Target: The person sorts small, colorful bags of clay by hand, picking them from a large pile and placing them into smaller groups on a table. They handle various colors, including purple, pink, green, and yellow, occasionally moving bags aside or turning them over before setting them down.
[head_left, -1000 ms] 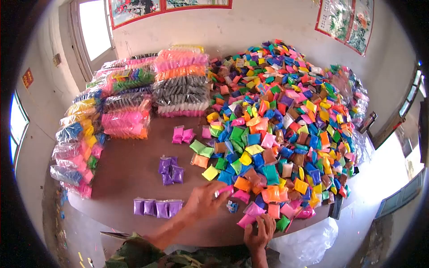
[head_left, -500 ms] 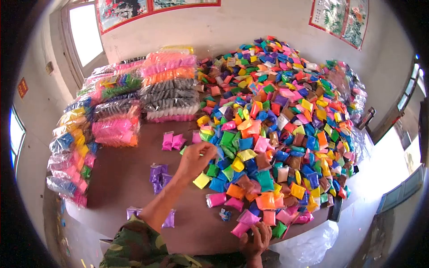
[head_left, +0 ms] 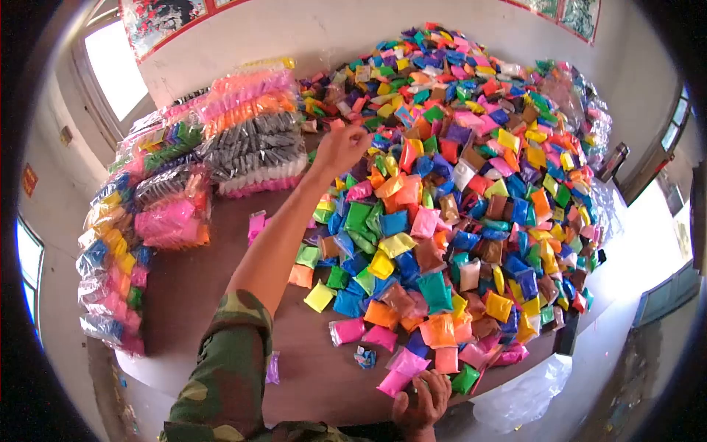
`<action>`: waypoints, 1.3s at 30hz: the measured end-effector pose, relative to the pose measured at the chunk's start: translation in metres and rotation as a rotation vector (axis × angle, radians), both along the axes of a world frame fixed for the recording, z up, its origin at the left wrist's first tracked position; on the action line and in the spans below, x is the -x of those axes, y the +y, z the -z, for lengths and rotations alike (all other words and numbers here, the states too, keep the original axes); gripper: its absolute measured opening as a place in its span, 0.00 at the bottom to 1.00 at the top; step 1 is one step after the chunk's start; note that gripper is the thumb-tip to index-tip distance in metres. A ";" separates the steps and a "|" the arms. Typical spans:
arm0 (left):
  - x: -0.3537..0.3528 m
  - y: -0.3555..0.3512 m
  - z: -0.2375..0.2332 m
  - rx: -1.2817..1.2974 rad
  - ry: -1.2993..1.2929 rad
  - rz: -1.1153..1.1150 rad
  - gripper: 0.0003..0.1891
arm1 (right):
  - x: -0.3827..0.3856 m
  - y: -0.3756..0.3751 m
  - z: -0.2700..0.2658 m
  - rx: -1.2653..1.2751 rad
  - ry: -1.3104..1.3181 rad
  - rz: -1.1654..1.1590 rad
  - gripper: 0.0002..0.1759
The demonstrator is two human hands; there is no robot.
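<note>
My left hand (head_left: 341, 149) reaches over the far left part of a large heap of small colored packets (head_left: 442, 199). Its fingers are curled, and whatever may be in them is hidden. Low at the table's front edge is my right hand (head_left: 423, 400), thumb apart from its bent fingers, with nothing visible between them. Beside it lie a pink packet (head_left: 408, 362) and a green packet (head_left: 465, 379). A purple packet (head_left: 273, 368) shows next to my camouflage sleeve (head_left: 228, 368). Farther up, a pink packet (head_left: 256, 225) is partly covered by my forearm.
Clear bags of sorted packets (head_left: 250, 140) are stacked at the back left, and more bags (head_left: 110, 272) line the left edge of the brown table (head_left: 191, 295). A small crumpled blue piece (head_left: 364, 357) lies near the front. Clear plastic sheeting (head_left: 523, 394) hangs at the right.
My left hand has moved up and away, from the heap's near left side to its far left. My forearm now covers most of the purple packets. My right hand has barely moved. The view has shifted slightly.
</note>
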State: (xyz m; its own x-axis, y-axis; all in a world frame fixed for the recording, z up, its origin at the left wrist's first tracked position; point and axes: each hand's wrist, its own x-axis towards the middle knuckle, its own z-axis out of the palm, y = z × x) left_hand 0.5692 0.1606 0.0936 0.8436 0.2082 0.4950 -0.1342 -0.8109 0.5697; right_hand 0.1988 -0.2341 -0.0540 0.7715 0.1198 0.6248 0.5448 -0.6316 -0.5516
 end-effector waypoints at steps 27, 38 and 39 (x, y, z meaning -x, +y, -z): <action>0.060 -0.126 -0.026 0.344 0.295 0.476 0.16 | -0.003 -0.001 -0.016 -0.061 0.041 -0.023 0.14; 0.253 0.014 -0.023 0.474 0.314 0.089 0.15 | -0.004 0.001 -0.011 -0.027 -0.032 -0.014 0.12; 0.268 0.036 -0.019 0.473 0.301 0.015 0.15 | -0.005 0.000 -0.008 -0.027 -0.040 -0.017 0.13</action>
State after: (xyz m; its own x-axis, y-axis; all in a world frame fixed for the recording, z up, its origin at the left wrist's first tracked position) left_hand 0.3015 0.1966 0.1126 0.9380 0.3356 0.0873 0.0810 -0.4570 0.8858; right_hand 0.2037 -0.2342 -0.0462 0.7438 0.1159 0.6583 0.5776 -0.6072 -0.5456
